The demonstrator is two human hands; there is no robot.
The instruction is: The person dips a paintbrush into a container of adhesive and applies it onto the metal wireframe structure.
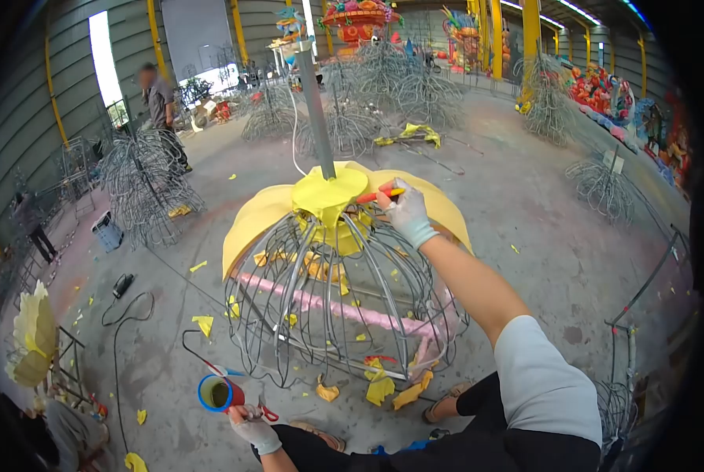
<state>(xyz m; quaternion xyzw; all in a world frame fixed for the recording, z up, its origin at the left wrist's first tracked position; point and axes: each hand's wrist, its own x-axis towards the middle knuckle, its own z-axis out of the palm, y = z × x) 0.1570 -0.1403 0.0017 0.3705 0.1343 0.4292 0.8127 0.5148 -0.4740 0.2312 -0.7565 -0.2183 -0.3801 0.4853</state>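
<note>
My right hand (408,214), in a pale glove, grips a slim red-orange tool (377,195) whose kind I cannot make out. Its end is by the yellow cloth (328,191) around the foot of a grey pole (315,110). Below the cloth spreads a domed wire frame (297,315), its far side covered in yellow material (261,216). Low in the view, my gloved left hand (256,433) is closed on a red cup with a blue rim (219,393). Red-handled scissors (268,414) show beside that hand's fingers; how they are held is unclear.
Yellow scraps (378,387) lie on the concrete floor around the frame. A pink bar (328,303) crosses inside it. More wire frames (143,189) stand around the hall. A cable (117,370) runs at left. One person (160,102) stands at the back left, another (33,220) farther left.
</note>
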